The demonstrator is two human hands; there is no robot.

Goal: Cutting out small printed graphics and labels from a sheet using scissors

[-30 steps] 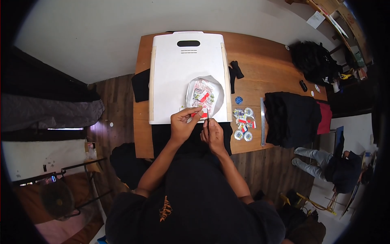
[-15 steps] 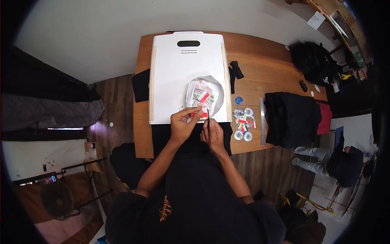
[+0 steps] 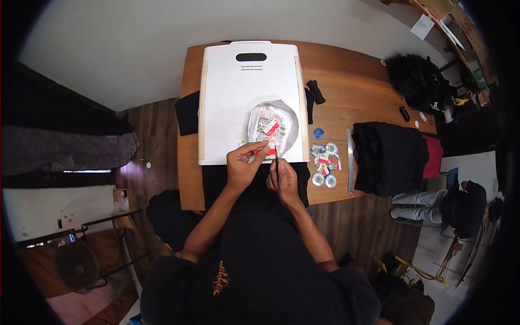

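Note:
My left hand [image 3: 242,164] pinches a small red-and-white piece [image 3: 265,153] between thumb and fingertips. In my right hand [image 3: 284,177] is a slim dark tool [image 3: 277,158], its thin tip beside that piece; whether it is scissors or tweezers I cannot tell. Just beyond both hands sits a white, round-rimmed container [image 3: 293,115] with printed pieces inside, among them a red-and-white patch [image 3: 272,129]. It rests at the near end of a large white board [image 3: 227,97] with a slot handle and wooden side strips.
Several patches [image 3: 325,162] and a blue round piece [image 3: 318,132] lie right of the board on the wooden table [image 3: 352,81]. Farther right are a metal ruler [image 3: 350,162], folded black cloth [image 3: 382,160] and a black bag [image 3: 420,84]. Another person [image 3: 460,208] stands at the far right.
My hands have barely moved; the tool's tip has shifted slightly. The person at the far right has changed posture a little.

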